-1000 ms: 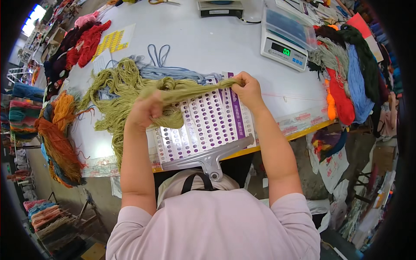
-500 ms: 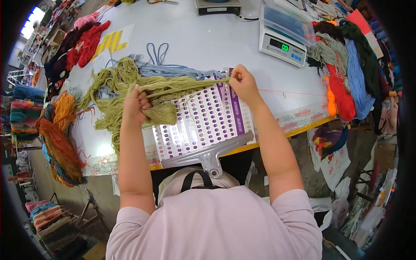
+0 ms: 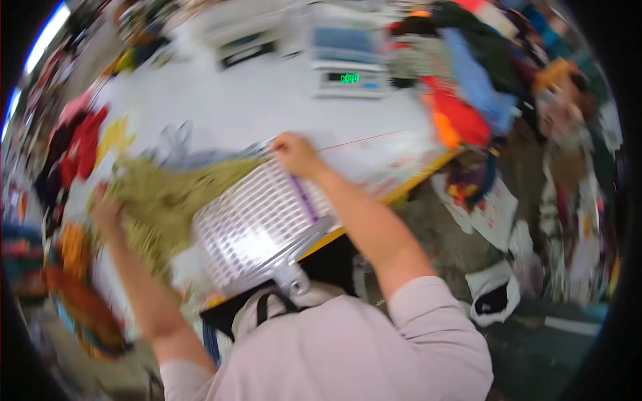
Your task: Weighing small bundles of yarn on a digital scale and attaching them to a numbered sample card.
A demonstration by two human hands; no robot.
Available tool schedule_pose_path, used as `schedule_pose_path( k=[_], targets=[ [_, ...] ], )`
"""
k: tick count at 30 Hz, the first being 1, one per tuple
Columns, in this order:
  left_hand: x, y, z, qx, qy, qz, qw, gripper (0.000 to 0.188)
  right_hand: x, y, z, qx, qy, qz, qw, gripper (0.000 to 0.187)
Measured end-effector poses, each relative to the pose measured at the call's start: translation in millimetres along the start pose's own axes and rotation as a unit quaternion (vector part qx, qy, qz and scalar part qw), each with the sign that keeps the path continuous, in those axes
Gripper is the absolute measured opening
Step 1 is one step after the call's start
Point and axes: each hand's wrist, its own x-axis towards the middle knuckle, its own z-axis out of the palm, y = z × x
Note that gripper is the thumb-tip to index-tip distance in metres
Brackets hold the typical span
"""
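A tangled mass of olive-green yarn (image 3: 177, 194) lies across the left of the table and tapers toward my right hand (image 3: 295, 155). That hand is closed, pinching the yarn's narrow end at the top corner of a white card punched with rows of holes (image 3: 244, 224). At the yarn's left edge is my left hand (image 3: 107, 208), too smeared by motion to show its fingers or any grip. A grey plastic clamp bar (image 3: 289, 271) runs along the card's near edge. Behind the green yarn lies some blue-grey yarn (image 3: 200, 158).
On the white table (image 3: 207, 100) stand a digital scale (image 3: 349, 83) and a second scale (image 3: 247, 55) at the back. Red yarn (image 3: 83, 144) and orange-brown yarn (image 3: 83, 301) lie at the left. Blue yarn (image 3: 476, 83) and red yarn (image 3: 461, 117) hang over the right edge.
The view has turned, shifting the scene leftward. My left hand has moved left, away from my right hand, and the green yarn lies more spread out. My right hand keeps its pinch on the yarn's end.
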Motion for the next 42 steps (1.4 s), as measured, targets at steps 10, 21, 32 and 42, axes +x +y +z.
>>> schedule_pose_path(
  k=[10,21,32,42],
  targets=[
    [-68,69,-54,-0.523,0.134,-0.343,0.768,0.022,-119,-9,-291,-0.347,0.013,0.252,0.903,0.026],
    [-69,131,-18,-0.575,0.099,-0.349,0.733,0.017,-108,11,-357,-0.529,0.085,0.182,0.824,0.033],
    [-115,133,-71,-0.562,0.156,-0.367,0.725,0.017,-169,-33,-409,-0.543,0.01,0.182,0.82,0.025],
    [-112,81,-79,-0.683,0.032,-0.331,0.65,0.016,-472,5,-566,-0.489,0.467,0.461,0.574,0.025]
  ],
)
